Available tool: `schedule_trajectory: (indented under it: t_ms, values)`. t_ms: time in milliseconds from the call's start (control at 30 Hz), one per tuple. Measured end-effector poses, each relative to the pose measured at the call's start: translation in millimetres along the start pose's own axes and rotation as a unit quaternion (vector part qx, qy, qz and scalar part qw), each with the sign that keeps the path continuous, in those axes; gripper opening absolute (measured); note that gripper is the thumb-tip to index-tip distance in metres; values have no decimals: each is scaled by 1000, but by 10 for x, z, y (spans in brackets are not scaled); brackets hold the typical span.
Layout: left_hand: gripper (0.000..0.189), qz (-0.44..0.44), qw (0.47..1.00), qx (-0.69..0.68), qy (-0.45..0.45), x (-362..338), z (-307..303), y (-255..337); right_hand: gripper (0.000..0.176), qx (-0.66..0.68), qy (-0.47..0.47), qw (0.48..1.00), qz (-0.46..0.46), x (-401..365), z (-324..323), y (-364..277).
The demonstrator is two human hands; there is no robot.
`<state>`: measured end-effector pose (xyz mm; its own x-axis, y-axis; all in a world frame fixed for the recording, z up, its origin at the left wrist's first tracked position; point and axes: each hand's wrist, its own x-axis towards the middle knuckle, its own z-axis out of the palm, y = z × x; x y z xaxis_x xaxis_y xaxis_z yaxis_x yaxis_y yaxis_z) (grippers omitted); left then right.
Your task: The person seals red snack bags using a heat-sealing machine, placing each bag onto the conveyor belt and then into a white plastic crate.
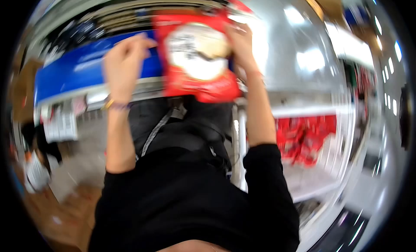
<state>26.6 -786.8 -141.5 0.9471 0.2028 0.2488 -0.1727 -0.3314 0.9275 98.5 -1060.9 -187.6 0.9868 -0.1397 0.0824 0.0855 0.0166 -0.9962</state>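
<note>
Gripping one glossy red plastic bag with a white round label [197, 57] by its right edge, the right hand [240, 44] pinches! The left hand [125, 57], fingers loosely curled, partly open, hovers just left of it, over one long blue panel [65, 81]. Bare silver metal surface [299, 48] spreads right of the gripping fingers; below them, one white-rimmed bin [346, 143] holds red packets [303, 139], too jumbled to count.
</note>
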Motion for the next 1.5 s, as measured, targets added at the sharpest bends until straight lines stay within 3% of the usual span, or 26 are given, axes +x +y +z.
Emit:
schedule_trajectory:
  t_ms: [33, 67, 100, 167, 233, 267, 333, 367, 400, 433, 467, 500, 633, 700, 733, 767, 800, 833, 900, 967, 1067, 1267, 1367, 1400, 1467, 1500]
  values:
    - [30, 24, 999, 28, -28, -83, -63, 177, 22, -196, 23, 974, -115, 126, -60, 294]
    - [31, -12, 996, -45, -70, -183, -50, 390, 21, -276, 4, 955, -110, 166, -71, 359]
    - [31, -55, 986, -110, -111, -281, -31, 560, 20, -144, 20, 989, -31, -167, 11, 31]
    - [28, -4, 927, -241, -286, -436, -9, 712, 19, -16, -20, 999, -31, -661, -135, -316]
    - [27, 81, 844, -360, -390, -696, 242, 1038, 12, -31, 87, 994, -63, -1153, -446, -413]
    - [27, 80, 839, -364, -395, -757, 299, 1212, 13, -94, 180, 976, -85, -1404, -693, -387]
    - [21, -65, 709, -345, -611, -754, 283, 1644, 21, -160, 374, 913, -38, -1939, -1275, -354]
    - [19, -135, 628, -325, -694, -771, 293, 1792, 23, -369, 460, 803, -88, -2242, -1821, -19]
    - [13, -195, 529, -373, -737, -773, 403, 1885, 22, -204, 544, 811, -63, -2449, -1910, -145]
    - [7, -250, 421, -415, -767, -737, 500, 1938, 25, -278, 582, 760, -78, -2787, -2448, 138]
    - [7, -243, 384, -436, -777, -745, 540, 1988, 26, -412, 603, 682, -32, -3187, -3000, 427]
    - [7, -209, 399, -443, -775, -780, 542, 2036, 34, -554, 579, 597, -48, -3444, -3266, 447]
    - [7, -79, 491, -427, -755, -825, 561, 2169, 51, -530, 614, 550, 200, -3967, -4049, 353]
    - [8, -16, 569, -392, -723, -769, 562, 2213, 56, -429, 676, 560, 212, -4005, -4289, 437]
    - [8, 4, 620, -357, -698, -727, 576, 2210, 59, -441, 604, 612, 257, -4185, -4507, 460]
    - [10, -71, 664, -427, -610, -864, 777, 2297, 63, -445, 541, 656, 282, -4217, -4715, 457]
    - [17, -61, 669, -268, -691, -534, 603, 2271, 52, -305, 580, 716, 241, -4236, -4879, 503]
    - [20, 153, 727, -388, -545, -748, 900, 1783, 43, -225, 609, 740, 174, -4235, -4951, 497]
    - [27, 21, 758, -317, -570, -774, 883, 1563, 34, -245, 649, 707, 137, -4063, -4714, 24]
    - [26, 32, 787, -263, -557, -894, 953, 1240, 30, -204, 712, 672, 7, -4009, -4490, -359]
    - [28, 17, 797, -190, -572, -949, 966, 1161, 25, -174, 679, 708, -88, -3935, -4072, -904]
    - [66, 230, 809, -149, -520, -1139, 1197, 1160, 29, -192, 442, 864, -149, -3011, -1688, -1495]
    - [69, 254, 838, -131, -465, -1207, 1232, 1072, 23, -67, 291, 950, -97, -2658, -704, -1374]
    - [70, 158, 834, -187, -495, -1215, 1256, 911, 15, -109, 228, 966, -57, -2600, -497, -1298]
    - [49, 114, 875, -227, -412, -1084, 1121, 789, 10, -289, 122, 941, -127, -2407, -93, -1399]
    - [41, 99, 888, -224, -389, -974, 963, 775, 4, -359, 80, 903, -223, -2304, 5, -1479]
